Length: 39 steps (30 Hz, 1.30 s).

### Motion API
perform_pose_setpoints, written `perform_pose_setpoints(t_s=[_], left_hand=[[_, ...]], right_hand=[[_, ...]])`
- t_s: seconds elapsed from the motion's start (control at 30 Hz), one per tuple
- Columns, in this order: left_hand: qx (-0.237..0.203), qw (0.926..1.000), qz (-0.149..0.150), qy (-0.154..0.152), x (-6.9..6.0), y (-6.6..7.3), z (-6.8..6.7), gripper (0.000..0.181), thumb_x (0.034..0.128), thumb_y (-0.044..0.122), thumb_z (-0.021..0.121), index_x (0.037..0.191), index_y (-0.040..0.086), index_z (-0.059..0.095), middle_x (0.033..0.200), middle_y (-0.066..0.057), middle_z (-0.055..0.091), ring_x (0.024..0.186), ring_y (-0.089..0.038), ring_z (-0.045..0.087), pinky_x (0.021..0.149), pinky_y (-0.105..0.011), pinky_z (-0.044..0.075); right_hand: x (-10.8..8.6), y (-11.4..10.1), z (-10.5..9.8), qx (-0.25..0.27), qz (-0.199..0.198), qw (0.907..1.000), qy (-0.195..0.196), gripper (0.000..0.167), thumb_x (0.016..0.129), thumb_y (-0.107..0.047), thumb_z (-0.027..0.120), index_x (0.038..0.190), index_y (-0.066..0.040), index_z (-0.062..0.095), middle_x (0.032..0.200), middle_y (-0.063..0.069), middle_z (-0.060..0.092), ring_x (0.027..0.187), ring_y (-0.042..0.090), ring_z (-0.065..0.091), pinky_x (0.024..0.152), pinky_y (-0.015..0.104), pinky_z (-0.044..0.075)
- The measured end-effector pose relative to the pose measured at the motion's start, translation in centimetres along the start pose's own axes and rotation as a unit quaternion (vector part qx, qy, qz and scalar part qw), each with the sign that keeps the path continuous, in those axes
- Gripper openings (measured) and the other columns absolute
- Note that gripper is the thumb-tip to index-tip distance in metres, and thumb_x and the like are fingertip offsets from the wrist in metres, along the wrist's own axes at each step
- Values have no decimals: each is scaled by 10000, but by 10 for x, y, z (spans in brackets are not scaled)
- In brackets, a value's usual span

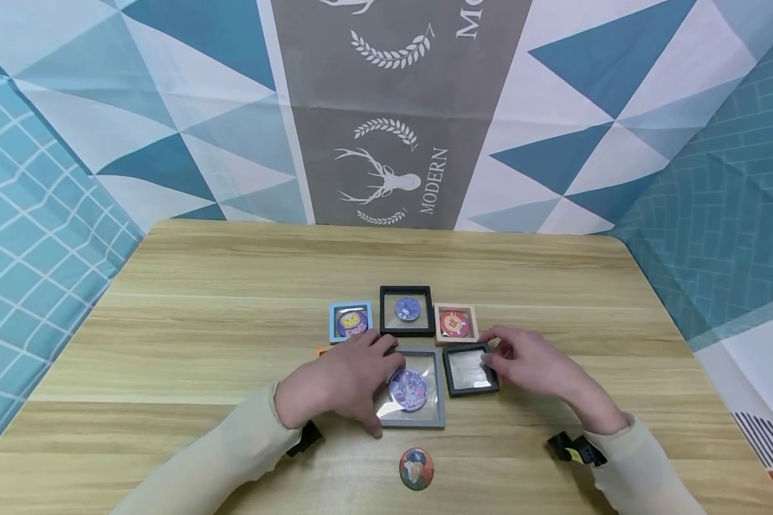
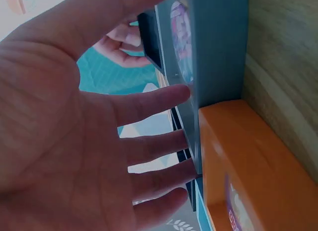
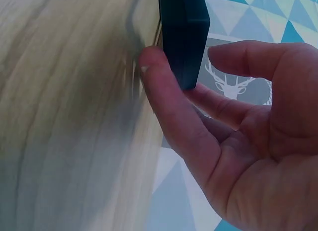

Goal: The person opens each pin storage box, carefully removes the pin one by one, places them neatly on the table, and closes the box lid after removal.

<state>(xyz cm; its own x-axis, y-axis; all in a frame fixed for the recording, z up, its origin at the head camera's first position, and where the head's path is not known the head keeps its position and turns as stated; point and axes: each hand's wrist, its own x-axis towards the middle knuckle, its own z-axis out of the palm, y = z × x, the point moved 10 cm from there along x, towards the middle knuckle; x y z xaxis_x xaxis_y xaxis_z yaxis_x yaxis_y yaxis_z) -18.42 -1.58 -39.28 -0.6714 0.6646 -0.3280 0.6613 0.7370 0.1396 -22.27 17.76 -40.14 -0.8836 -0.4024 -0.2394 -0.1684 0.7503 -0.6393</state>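
Six frames (image 1: pixel 407 332), one loose badge (image 1: pixel 416 469); left hand (image 1: pixel 354 375) wide over grey frame (image 1: pixel 412 423); right hand (image 1: pixel 524 359) curled round small black frame (image 1: pixel 469 370)

Loose badge (image 1: pixel 416 468) on table (image 1: pixel 232 265), before frame cluster (image 1: pixel 419 350).

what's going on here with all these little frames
A person's left hand rests, fingers spread, on a large grey square frame holding a round purple badge. The right hand curls its fingers at the edge of a small black square frame with no badge visible inside. A round portrait badge lies loose on the wooden table.
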Motion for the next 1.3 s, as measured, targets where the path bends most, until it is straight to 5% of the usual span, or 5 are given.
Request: perform_pose_setpoints(t_s=[0.47,0.77,0.93,1.07,1.3], left_hand=[[190,9996,177,83,4,6,5,959,593,544,890,1387,181,493,1405,-71,431,1275,-264,415,1100,-415,356],[-688,9954,522,425,3,2,-8,931,605,470,831,1409,145,490,1426,-77,393,1225,-235,392,984,-369,451],[-1118,9886,508,874,-1,-6,-24,893,640,515,798,1398,162,483,1468,-76,370,1243,-219,387,931,-381,477],[-1242,9807,487,1426,-5,-12,-40,855,669,570,769,1374,185,477,1460,-39,371,1191,-177,394,852,-364,495],[-1521,9680,519,1929,-9,-17,-54,844,683,597,730,1368,185,460,1450,-17,381,1196,-152,366,901,-386,476]], right_hand=[[-3,-1,-9,-517,366,9973,361,284,992,-232,604,1206,-52,656,726,-22,631,609,143,565,552,334,461],[-7,-11,-25,-645,1,9928,1009,264,993,-231,608,1180,-53,667,746,-35,627,610,132,545,527,312,457],[-12,-26,-31,-535,-267,9876,1452,267,986,-231,631,1193,-68,673,901,-6,684,772,120,620,659,328,519],[-16,-40,-25,12,-555,9876,1467,421,978,-319,653,1314,-70,607,1137,73,668,898,157,647,729,333,548],[-21,-62,3,1282,-1088,9817,888,878,866,-358,789,1572,-258,276,1562,70,276,1181,314,552,819,319,557]])
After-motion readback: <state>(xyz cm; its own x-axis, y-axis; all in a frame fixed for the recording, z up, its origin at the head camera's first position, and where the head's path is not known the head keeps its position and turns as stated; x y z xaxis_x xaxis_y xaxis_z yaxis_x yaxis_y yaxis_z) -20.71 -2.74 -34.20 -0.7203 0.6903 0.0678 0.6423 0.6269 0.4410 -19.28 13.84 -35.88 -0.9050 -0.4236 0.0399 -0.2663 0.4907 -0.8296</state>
